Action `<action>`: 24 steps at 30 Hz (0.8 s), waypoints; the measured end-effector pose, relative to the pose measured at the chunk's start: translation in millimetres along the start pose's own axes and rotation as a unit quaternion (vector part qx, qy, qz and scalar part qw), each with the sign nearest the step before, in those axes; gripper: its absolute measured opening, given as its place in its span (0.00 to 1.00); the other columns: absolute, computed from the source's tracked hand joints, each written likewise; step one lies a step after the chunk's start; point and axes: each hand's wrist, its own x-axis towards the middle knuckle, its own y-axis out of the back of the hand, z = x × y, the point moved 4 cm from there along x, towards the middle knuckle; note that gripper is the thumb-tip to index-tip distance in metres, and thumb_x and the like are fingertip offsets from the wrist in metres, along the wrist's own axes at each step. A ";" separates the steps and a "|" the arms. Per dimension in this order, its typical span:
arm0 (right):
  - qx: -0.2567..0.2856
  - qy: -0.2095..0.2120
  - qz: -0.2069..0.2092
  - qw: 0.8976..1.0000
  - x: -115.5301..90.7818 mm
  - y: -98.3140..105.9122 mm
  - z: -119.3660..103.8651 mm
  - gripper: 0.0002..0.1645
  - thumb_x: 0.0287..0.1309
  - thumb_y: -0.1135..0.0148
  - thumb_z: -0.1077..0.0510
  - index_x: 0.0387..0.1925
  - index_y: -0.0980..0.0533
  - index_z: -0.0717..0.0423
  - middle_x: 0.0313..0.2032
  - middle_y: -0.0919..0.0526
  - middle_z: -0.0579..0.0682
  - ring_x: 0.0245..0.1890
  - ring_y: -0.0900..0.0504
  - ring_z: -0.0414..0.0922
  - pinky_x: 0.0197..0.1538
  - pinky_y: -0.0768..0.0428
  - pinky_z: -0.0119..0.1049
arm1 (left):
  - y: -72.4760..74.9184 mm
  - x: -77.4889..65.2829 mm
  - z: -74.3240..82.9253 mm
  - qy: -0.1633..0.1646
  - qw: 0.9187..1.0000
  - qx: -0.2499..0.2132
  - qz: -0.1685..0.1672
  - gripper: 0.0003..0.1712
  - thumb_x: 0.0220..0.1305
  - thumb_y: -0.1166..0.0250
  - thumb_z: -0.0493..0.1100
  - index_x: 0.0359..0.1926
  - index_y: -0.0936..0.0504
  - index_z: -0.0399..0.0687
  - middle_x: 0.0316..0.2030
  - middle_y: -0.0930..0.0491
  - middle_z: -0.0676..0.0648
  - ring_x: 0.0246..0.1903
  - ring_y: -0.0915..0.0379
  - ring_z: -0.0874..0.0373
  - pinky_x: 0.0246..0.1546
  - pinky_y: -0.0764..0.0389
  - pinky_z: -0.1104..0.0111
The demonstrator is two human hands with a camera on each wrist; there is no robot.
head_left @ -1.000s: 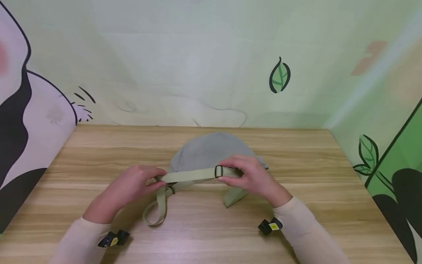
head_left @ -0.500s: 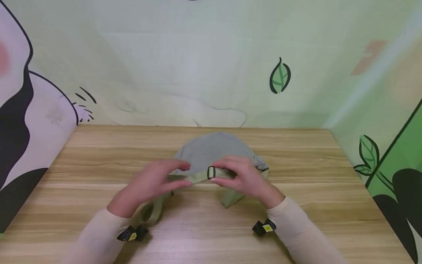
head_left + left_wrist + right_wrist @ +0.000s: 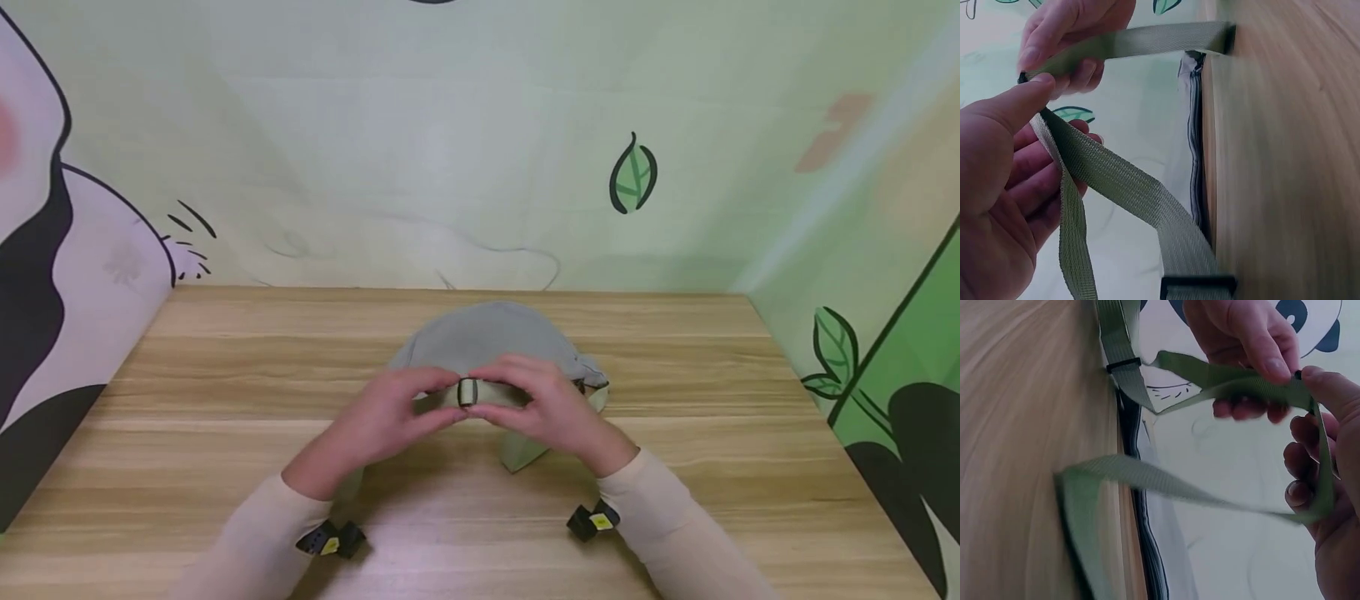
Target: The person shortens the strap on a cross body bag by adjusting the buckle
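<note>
A grey waist bag (image 3: 491, 333) with a zipper lies on the table, partly hidden behind both hands. Its pale green webbing strap (image 3: 1116, 165) is raised at the near side. Left hand (image 3: 386, 417) pinches the strap just left of a black slide buckle (image 3: 467, 392), thumb below and fingers above. From the other side, the right hand (image 3: 551, 408) pinches the strap at that buckle, so the fingertips of both hands nearly meet. A second black slide (image 3: 1197, 281) sits lower on the strap in the left wrist view. Loops of strap (image 3: 1166, 481) hang below the right hand.
The wood-grain table (image 3: 225, 358) runs back to a wall (image 3: 420, 167) printed with leaves and cartoon shapes. A small black wrist camera (image 3: 330, 540) sits on the left sleeve, another wrist camera (image 3: 592, 521) on the right one.
The left hand let go of the strap at the left, moved right and took it again beside the buckle. The right hand, still pinching, shifted slightly left with the buckle.
</note>
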 end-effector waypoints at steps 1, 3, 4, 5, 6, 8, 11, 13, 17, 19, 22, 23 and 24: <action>-0.004 -0.003 0.002 1.000 -1.3 1.2 1.0 0.22 0.55 0.18 0.67 0.53 0.14 0.60 0.43 0.10 0.52 0.40 0.16 0.44 0.43 0.16 0.35 | 1.5 -1.0 -0.9 0.007 1.000 0.000 0.003 0.15 0.68 0.23 0.43 0.53 0.10 0.46 0.48 0.08 0.50 0.48 0.12 0.54 0.54 0.11 0.55; -0.017 -0.007 0.004 1.000 -4.0 4.0 2.5 0.22 0.55 0.18 0.66 0.52 0.13 0.60 0.42 0.10 0.51 0.39 0.17 0.44 0.43 0.17 0.35 | 4.9 -3.2 -3.5 0.018 1.000 0.002 0.007 0.15 0.67 0.22 0.43 0.53 0.09 0.48 0.46 0.08 0.52 0.47 0.13 0.56 0.52 0.11 0.55; -0.024 -0.009 0.003 1.000 -5.5 5.5 3.2 0.22 0.55 0.18 0.66 0.52 0.13 0.60 0.42 0.11 0.51 0.38 0.18 0.43 0.42 0.17 0.35 | 6.5 -4.4 -4.6 0.021 1.000 0.002 0.008 0.15 0.67 0.22 0.43 0.53 0.09 0.48 0.46 0.08 0.52 0.47 0.14 0.57 0.52 0.12 0.55; -0.031 -0.009 0.001 0.999 -7.0 6.8 4.0 0.22 0.54 0.17 0.66 0.52 0.13 0.60 0.41 0.11 0.51 0.38 0.19 0.43 0.42 0.18 0.35 | 8.0 -5.5 -5.7 0.023 1.000 0.003 0.009 0.15 0.67 0.22 0.43 0.52 0.09 0.49 0.46 0.08 0.53 0.46 0.14 0.57 0.52 0.12 0.55; -0.034 -0.008 -0.004 0.999 -8.2 7.8 4.8 0.23 0.53 0.17 0.66 0.52 0.13 0.60 0.40 0.12 0.50 0.37 0.20 0.42 0.41 0.18 0.34 | 9.1 -6.5 -6.7 0.022 1.000 0.005 0.010 0.14 0.67 0.22 0.43 0.52 0.09 0.49 0.45 0.08 0.53 0.47 0.14 0.57 0.52 0.12 0.55; -0.038 -0.003 -0.015 0.999 -10.3 9.1 6.0 0.24 0.53 0.16 0.65 0.52 0.14 0.60 0.39 0.12 0.49 0.37 0.20 0.41 0.41 0.19 0.34 | 10.6 -8.1 -7.9 0.015 1.000 0.007 0.009 0.14 0.66 0.22 0.43 0.52 0.09 0.48 0.46 0.08 0.52 0.47 0.14 0.57 0.53 0.12 0.55; -0.039 0.008 -0.026 0.999 -11.7 9.5 7.3 0.25 0.53 0.16 0.66 0.53 0.14 0.61 0.39 0.13 0.49 0.37 0.21 0.41 0.40 0.19 0.33 | 12.2 -11.1 -9.2 0.010 1.000 0.009 0.011 0.14 0.66 0.22 0.42 0.51 0.09 0.48 0.45 0.08 0.52 0.46 0.13 0.57 0.52 0.12 0.57; -0.042 0.015 -0.023 0.999 -12.1 10.6 6.9 0.24 0.53 0.17 0.66 0.53 0.14 0.61 0.39 0.13 0.49 0.37 0.20 0.41 0.40 0.18 0.34 | 13.7 -13.2 -10.1 0.012 1.000 0.010 0.014 0.14 0.66 0.21 0.42 0.52 0.09 0.48 0.45 0.08 0.52 0.45 0.14 0.58 0.51 0.11 0.57; -0.051 0.035 -0.007 0.998 -11.8 12.7 5.8 0.22 0.55 0.18 0.66 0.52 0.14 0.61 0.37 0.15 0.48 0.35 0.21 0.40 0.39 0.17 0.36 | 16.1 -14.6 -11.9 0.028 1.000 0.000 0.010 0.18 0.67 0.22 0.43 0.56 0.11 0.47 0.49 0.08 0.50 0.50 0.12 0.54 0.55 0.11 0.53; -0.052 0.050 0.001 0.997 -11.0 12.7 5.5 0.21 0.56 0.19 0.66 0.52 0.14 0.62 0.36 0.15 0.48 0.35 0.21 0.40 0.39 0.18 0.34 | 16.2 -13.7 -11.5 0.030 1.000 -0.004 0.007 0.22 0.67 0.22 0.45 0.60 0.12 0.46 0.52 0.08 0.49 0.53 0.11 0.50 0.57 0.12 0.50; -0.050 0.061 0.008 0.997 -9.6 11.9 5.1 0.18 0.60 0.21 0.65 0.52 0.14 0.61 0.36 0.15 0.48 0.34 0.21 0.40 0.37 0.19 0.31 | 15.8 -12.0 -9.2 0.023 1.000 -0.012 0.011 0.25 0.68 0.22 0.45 0.63 0.14 0.46 0.52 0.08 0.48 0.52 0.12 0.51 0.55 0.12 0.48; -0.050 0.065 0.010 0.997 -9.2 11.7 4.9 0.18 0.61 0.21 0.64 0.52 0.14 0.61 0.35 0.15 0.48 0.33 0.21 0.40 0.36 0.20 0.30 | 15.8 -11.4 -8.0 0.018 1.000 -0.015 0.015 0.25 0.67 0.22 0.45 0.63 0.14 0.46 0.51 0.08 0.49 0.51 0.12 0.53 0.54 0.12 0.48; -0.050 0.069 0.011 0.996 -8.8 11.5 4.5 0.17 0.62 0.22 0.64 0.52 0.14 0.61 0.36 0.15 0.48 0.33 0.21 0.39 0.36 0.21 0.27 | 15.9 -10.7 -7.1 0.014 1.000 -0.019 0.019 0.24 0.67 0.22 0.44 0.62 0.14 0.46 0.49 0.08 0.50 0.50 0.13 0.54 0.53 0.12 0.48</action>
